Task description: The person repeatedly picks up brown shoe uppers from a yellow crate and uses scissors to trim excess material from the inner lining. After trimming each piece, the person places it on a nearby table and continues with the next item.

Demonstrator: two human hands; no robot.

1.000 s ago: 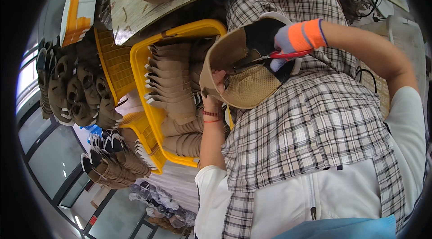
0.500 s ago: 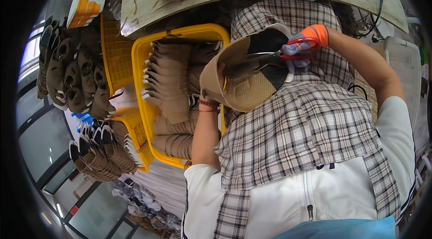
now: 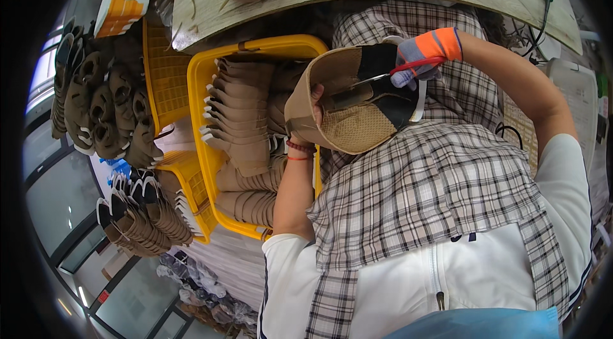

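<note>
Above the apron [image 3: 434, 173], grips a brown shoe upper [image 3: 357, 128] at its left with the curled left hand [image 3: 317, 106]; at its right, clasps red-handled scissors [image 3: 416, 64] in the closed, gloved right hand [image 3: 415, 53], pointing blades inside.

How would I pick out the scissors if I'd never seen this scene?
Start at the plaid apron, then find the tan-and-black piece held in front of it. At its right edge, the right hand in a grey-and-orange glove grips the scissors; their bright red handle stands out from the tan and black.
</note>
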